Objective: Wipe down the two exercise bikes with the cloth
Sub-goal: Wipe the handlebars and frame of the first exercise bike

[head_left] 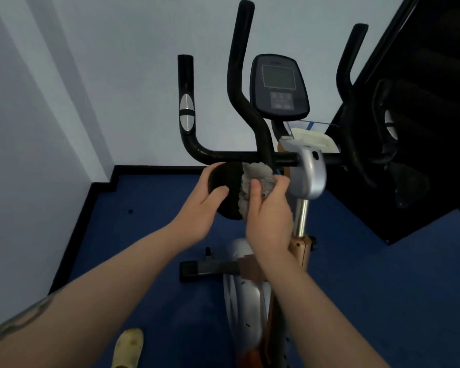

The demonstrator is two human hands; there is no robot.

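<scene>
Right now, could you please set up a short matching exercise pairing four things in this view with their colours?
Things:
1. cloth
2. floor
3. handlebar
4. shoe

Colours:
a. black
b. pale yellow
c. grey
d. blue

Pairs: 1-c, 2-d, 3-a, 4-b. The right hand grips the cloth, while the left hand holds a round black pad below the handlebar.

Blue floor (149,261) edged by a black skirting board (101,187); pale wall (122,75) behind; black cabinet (436,128) at right; yellow perforated clog (128,346) at lower left.
</scene>
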